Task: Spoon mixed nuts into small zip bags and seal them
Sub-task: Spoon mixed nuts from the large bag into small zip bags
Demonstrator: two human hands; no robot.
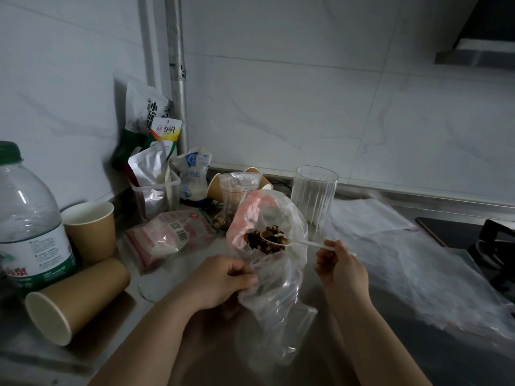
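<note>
A large clear plastic bag (274,277) with a pink-printed rim lies crumpled at the middle of the counter, mouth open, with mixed nuts (260,240) inside. My left hand (223,280) grips the bag's near left edge. My right hand (338,267) pinches the handle of a white plastic spoon (303,243); its bowl, loaded with nuts, sits inside the bag's mouth. Behind the big bag stands a small clear zip bag (237,190) with a few nuts at its bottom.
A tall ribbed glass (313,196) stands right of the bags. Paper cups (92,229) stand and lie at left beside a water bottle (26,218). Food packets (167,232) crowd the back left. Flat plastic bags (412,263) cover the right counter near a gas stove (496,246).
</note>
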